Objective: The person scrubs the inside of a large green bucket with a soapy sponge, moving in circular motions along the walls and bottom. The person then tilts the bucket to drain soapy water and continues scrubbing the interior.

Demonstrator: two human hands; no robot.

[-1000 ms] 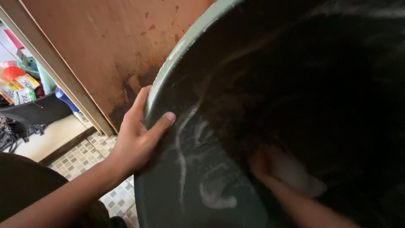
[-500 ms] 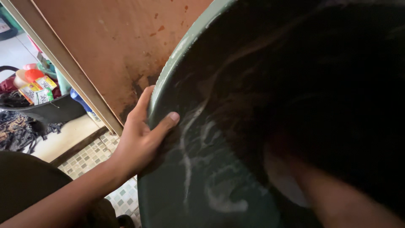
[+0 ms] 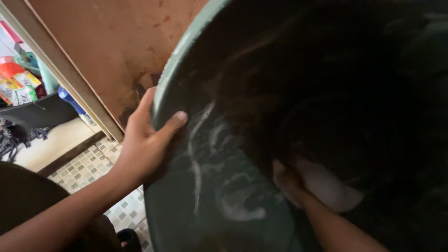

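Right hand [image 3: 287, 179]: deep inside the tub, closed on a pale cloth [image 3: 326, 186] pressed to the wall.
Left hand [image 3: 144, 140]: clamped over the green tub [image 3: 186, 56] rim, thumb inside.
Soap streaks [image 3: 200, 154]: between both hands.
Brown door [image 3: 107, 51]: beyond the left hand.

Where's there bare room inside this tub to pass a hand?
Free: the soapy inner wall of the tub, between the left hand on the rim and the right hand. Crowded: around the right hand, pressing a white cloth.

light: dim, daylight from left doorway | shadow: deep inside tub [image 3: 196, 196] | focus: soft, slightly blurred
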